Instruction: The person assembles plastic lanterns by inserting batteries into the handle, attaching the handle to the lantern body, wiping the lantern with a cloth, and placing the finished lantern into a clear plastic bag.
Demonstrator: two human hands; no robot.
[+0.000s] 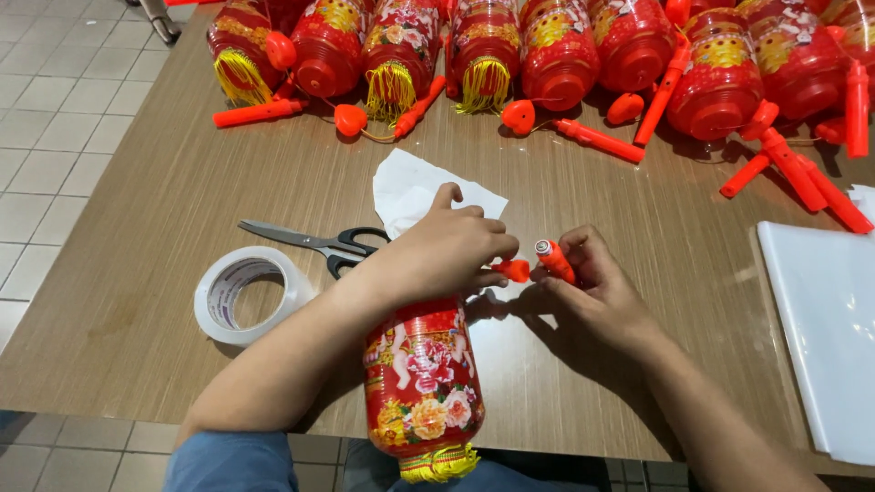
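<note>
My left hand (451, 246) pinches a small orange-red plastic cap (516, 269) above a red printed lantern (422, 383) that lies against my forearm at the table's near edge, its yellow tassel hanging over. My right hand (597, 282) grips an orange-red stick handle (553, 259), its round open end turned up toward the cap. The cap and the handle's end are a short gap apart.
A tape roll (244, 293) and scissors (314, 242) lie left of my hands, by a white paper scrap (410, 185). Several red lanterns (558, 50) with orange handles line the far side of the wooden table (164, 182). A clear plastic sheet stack (825, 337) sits at right.
</note>
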